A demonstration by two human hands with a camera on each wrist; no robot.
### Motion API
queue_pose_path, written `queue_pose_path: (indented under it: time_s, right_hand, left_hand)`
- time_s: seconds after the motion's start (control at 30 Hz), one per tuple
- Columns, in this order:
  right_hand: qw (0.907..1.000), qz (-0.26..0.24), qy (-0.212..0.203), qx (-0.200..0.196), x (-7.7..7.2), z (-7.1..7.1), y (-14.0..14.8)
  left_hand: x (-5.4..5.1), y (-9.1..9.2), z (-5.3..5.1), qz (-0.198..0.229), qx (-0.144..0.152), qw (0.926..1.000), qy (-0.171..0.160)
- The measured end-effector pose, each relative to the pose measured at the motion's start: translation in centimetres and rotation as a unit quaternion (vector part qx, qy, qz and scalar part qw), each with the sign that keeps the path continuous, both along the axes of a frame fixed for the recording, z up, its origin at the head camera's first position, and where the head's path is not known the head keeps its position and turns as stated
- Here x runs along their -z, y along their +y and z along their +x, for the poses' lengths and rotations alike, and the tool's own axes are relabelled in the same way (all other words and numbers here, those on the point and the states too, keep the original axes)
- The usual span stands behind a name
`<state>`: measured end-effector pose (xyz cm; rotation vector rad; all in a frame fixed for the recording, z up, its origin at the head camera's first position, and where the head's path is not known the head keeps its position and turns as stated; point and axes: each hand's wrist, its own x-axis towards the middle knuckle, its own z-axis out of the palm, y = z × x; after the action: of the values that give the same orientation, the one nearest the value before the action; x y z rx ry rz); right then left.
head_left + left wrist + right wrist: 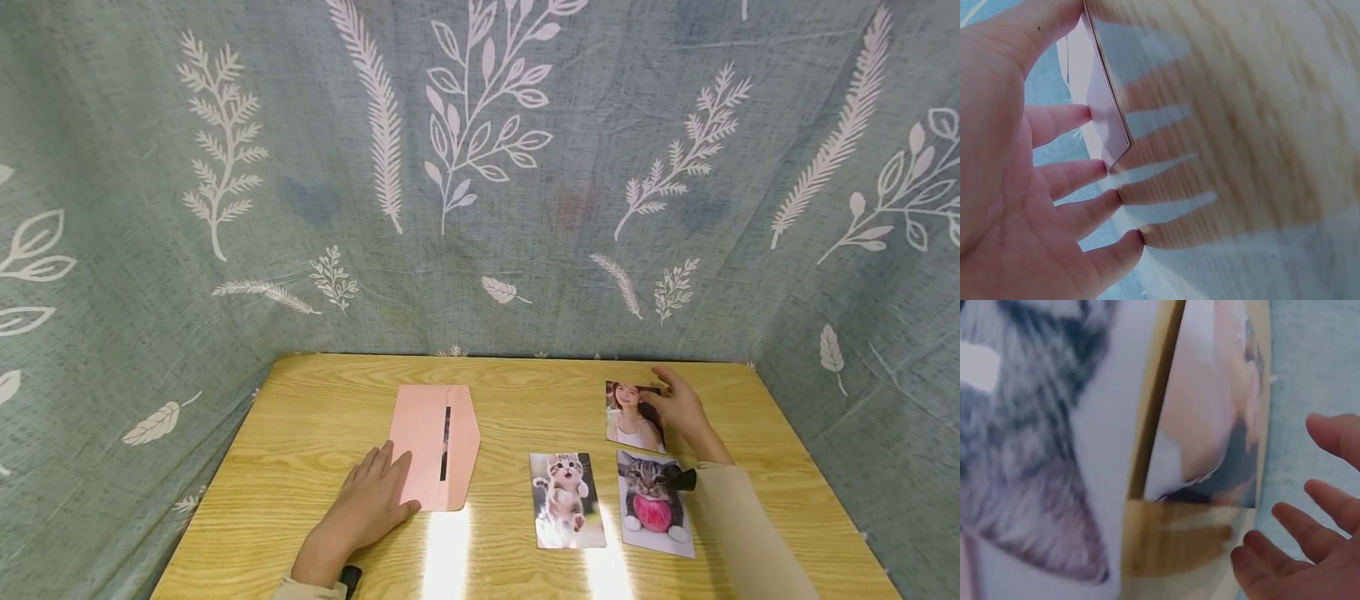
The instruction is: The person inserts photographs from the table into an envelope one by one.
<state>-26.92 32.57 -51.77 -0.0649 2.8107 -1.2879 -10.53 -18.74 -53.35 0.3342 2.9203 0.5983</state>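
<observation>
A pink envelope lies left of the table's middle, its pointed flap to the right and a narrow dark strip showing beside the flap. My left hand rests at its lower left corner with extended, spread fingers; the left wrist view shows the fingertips down at the envelope's edge and the tabletop. Over the right edge of a photo of a person in a white top is my right hand. In the right wrist view its fingers are spread, loosely bent and apart from the photo, with nothing between them.
Two cat photos lie nearer me: a kitten photo and, to its right, a photo of a cat with a pink apple. All rest on a wood-grain table. A green leaf-print cloth hangs behind and at both sides.
</observation>
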Motion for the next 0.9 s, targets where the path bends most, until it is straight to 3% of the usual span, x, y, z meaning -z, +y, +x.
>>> queue_pose_path:
  time_s: [0.23, 0.47, 0.9]
  right_hand:
    - [0.9974, 0.068, -0.010, -0.018, 0.7, -0.5, 0.6]
    - [0.9884, 0.140, 0.045, -0.038, 1.2, -0.6, 0.8]
    - [0.9886, 0.146, 0.035, -0.017, 1.5, -0.6, 0.8]
  left_hand:
    - [-0.1, 0.0, 0.0, -0.003, -0.001, 1.0000, -0.002]
    - [-0.2, 0.1, 0.0, -0.006, -0.002, 1.0000, -0.004]
    - [0.0, 0.0, -0.2, -0.016, 0.003, 0.9998, -0.009]
